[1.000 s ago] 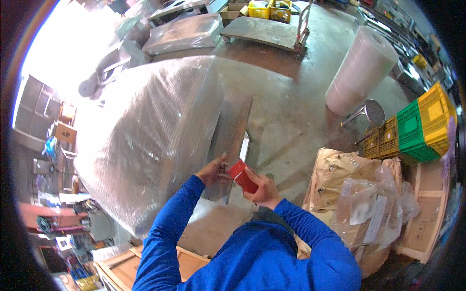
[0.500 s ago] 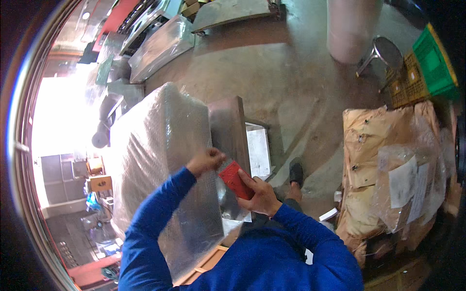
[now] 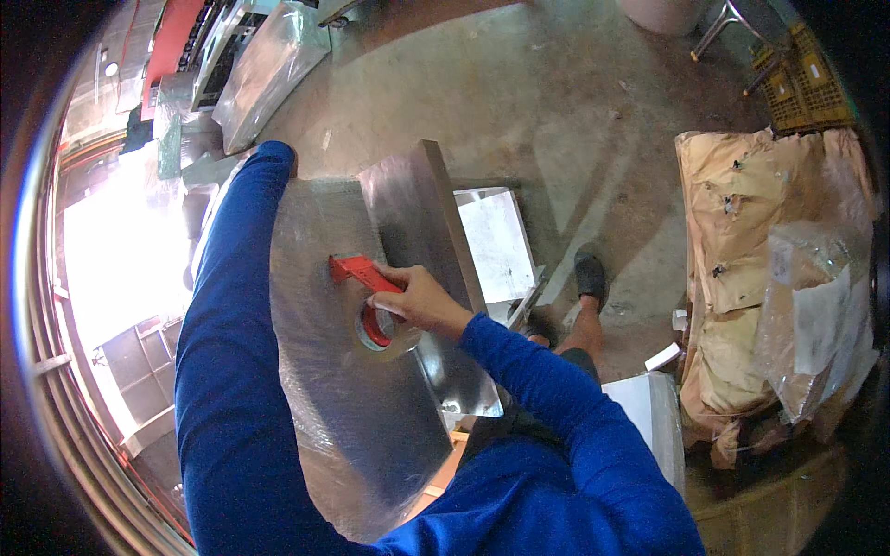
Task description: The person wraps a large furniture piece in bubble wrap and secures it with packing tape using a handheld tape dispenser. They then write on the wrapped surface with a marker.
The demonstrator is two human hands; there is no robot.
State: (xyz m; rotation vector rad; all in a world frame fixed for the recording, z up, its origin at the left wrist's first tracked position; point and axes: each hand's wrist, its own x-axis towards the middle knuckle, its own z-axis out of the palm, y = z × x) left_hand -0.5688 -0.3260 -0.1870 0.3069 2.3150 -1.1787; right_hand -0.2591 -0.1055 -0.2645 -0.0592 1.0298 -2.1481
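Observation:
My right hand is closed round a red tape dispenser with a roll of clear tape on it. The dispenser is over the near face of a large box-shaped thing in bubble wrap, its front end close to the wrap. My left arm reaches along the left side of this wrapped thing to its far edge. Only a sliver of my left hand shows past the blue cuff, and its fingers are hidden. Right beside the wrapped thing, a dark metallic panel stands on edge.
A white flat piece lies beyond the panel. To the right sits a bulky load under brown paper and clear plastic. A yellow crate and a metal-legged stool are at the far right. Another plastic-wrapped item leans far left.
My left hand has gone from beside the dispenser to the wrapped thing's far edge. My right hand has brought the dispenser left, over the wrap, and turned it. The view has shifted.

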